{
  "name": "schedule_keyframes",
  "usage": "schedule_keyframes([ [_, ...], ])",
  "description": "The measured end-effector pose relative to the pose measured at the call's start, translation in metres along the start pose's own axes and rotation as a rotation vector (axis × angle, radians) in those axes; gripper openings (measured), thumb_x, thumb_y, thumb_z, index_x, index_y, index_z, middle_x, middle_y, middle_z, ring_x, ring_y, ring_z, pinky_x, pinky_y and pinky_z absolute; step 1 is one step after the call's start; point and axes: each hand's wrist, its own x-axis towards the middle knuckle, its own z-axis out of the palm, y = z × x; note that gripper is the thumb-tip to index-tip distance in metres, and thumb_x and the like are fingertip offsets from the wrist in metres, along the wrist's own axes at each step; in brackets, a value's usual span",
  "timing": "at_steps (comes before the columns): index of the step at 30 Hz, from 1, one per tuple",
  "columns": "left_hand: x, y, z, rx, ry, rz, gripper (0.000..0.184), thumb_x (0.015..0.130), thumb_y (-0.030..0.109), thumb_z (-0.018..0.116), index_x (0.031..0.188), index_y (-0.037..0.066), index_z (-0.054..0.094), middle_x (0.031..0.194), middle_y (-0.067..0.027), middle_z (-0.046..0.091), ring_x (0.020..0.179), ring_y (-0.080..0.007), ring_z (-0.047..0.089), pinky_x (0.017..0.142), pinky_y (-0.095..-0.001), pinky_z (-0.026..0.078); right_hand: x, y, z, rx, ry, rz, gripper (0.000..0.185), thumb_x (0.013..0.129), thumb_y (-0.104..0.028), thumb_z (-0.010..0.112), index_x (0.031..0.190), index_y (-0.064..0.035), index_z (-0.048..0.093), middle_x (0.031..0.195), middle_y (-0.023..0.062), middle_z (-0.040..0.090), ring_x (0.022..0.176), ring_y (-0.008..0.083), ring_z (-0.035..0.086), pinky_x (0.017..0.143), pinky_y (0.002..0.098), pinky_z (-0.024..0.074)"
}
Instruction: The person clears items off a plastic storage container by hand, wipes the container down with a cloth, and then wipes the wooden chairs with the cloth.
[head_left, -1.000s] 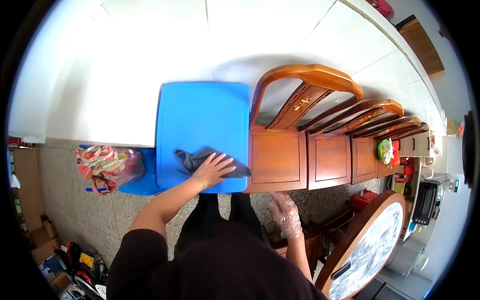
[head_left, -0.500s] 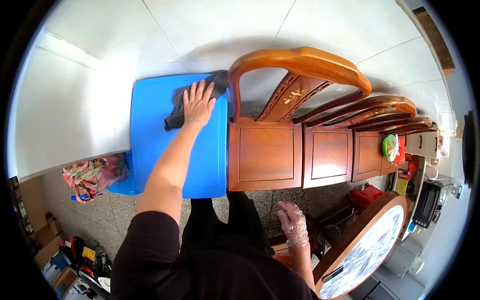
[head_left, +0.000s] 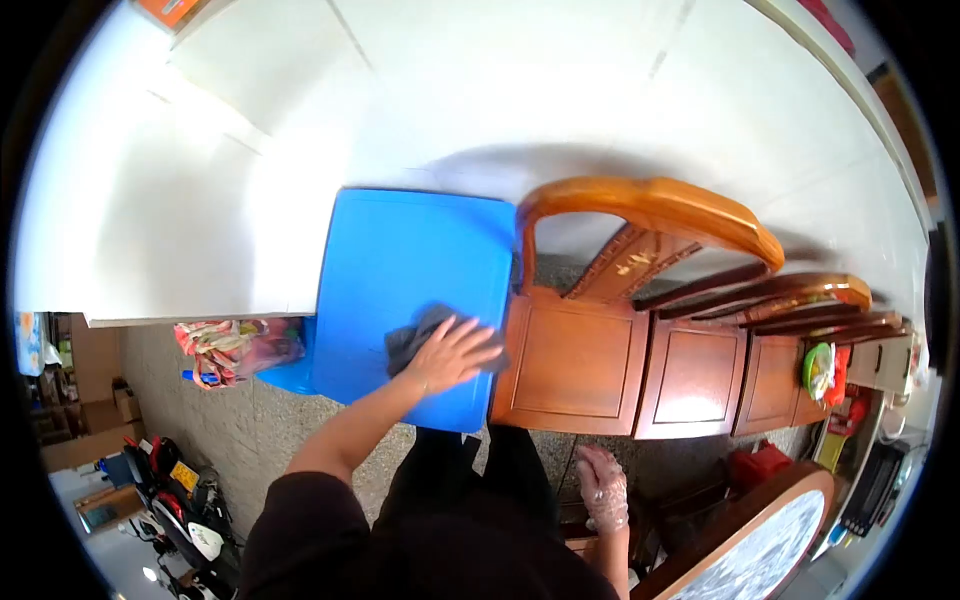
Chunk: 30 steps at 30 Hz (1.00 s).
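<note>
My left hand (head_left: pixel 455 355) lies with its fingers spread over a dark grey cloth (head_left: pixel 408 348), pressing it against a blue lid-like top (head_left: pixel 400 255). The cloth is bunched under the palm, near the right front part of the blue surface. My right hand (head_left: pixel 602 488), in a clear plastic glove, hangs low in front of the wooden chairs, above the floor. Its fingers are curled together, and I see nothing in them. Nearest to the blue top stands a wooden chair (head_left: pixel 570 365) with a curved back and an inlaid splat.
More wooden chairs (head_left: pixel 695 375) line up to the right, with a green bowl (head_left: pixel 818 370) on a far seat. A round marble-topped table (head_left: pixel 760 550) stands at lower right. A bag of red-and-white plastic (head_left: pixel 235 350) sits left of the blue top. White tiled wall (head_left: pixel 560 90) rises behind.
My left hand has slid the cloth from the back of the blue top toward its front right. The view has shifted, and my right hand stays low by the chairs.
</note>
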Motion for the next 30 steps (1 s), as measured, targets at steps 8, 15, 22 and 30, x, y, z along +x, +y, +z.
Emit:
schedule_keyframes([
  [8,0.119,-0.122,-0.035,0.131,0.249,-0.215,0.05,0.093,0.034,0.049,0.141,0.026,0.038,0.146,-0.0039,0.037,0.137,-0.0268,0.029,0.112,-0.0501,0.02,-0.012,-0.024,0.026,-0.023,-0.039,0.166,0.021,0.083,-0.006,0.063,0.103,-0.0025,0.065,0.099,0.0193,0.065,0.095,0.0357,0.062,0.084,0.0411,0.0505],
  [15,0.018,-0.244,-0.027,0.159,0.297,-0.933,0.057,0.094,0.036,0.047,0.145,0.017,0.03,0.15,-0.0104,0.031,0.137,-0.0304,0.029,0.11,-0.0499,0.024,-0.008,-0.052,0.061,-0.011,-0.067,0.051,0.02,0.083,-0.005,0.062,0.102,-0.0034,0.064,0.1,0.0189,0.064,0.094,0.037,0.062,0.083,0.0419,0.0503],
  [22,-0.103,-0.153,0.008,-0.082,0.442,-1.117,0.064,0.093,0.032,0.05,0.145,0.003,0.026,0.145,-0.0238,0.031,0.134,-0.038,0.03,0.107,-0.0488,0.028,0.006,-0.075,0.072,-0.064,-0.143,-0.005,0.02,0.083,-0.005,0.063,0.103,-0.0032,0.064,0.099,0.0186,0.064,0.095,0.0365,0.061,0.084,0.0424,0.0503],
  [30,-0.207,0.014,0.063,-0.084,0.174,-0.911,0.069,0.089,0.03,0.054,0.143,-0.003,0.026,0.15,-0.0237,0.019,0.139,-0.0458,0.014,0.11,-0.0622,0.012,0.024,-0.079,0.074,-0.092,-0.208,-0.114,0.019,0.085,-0.007,0.06,0.103,-0.003,0.064,0.101,0.0176,0.065,0.095,0.0355,0.062,0.082,0.0415,0.0507],
])
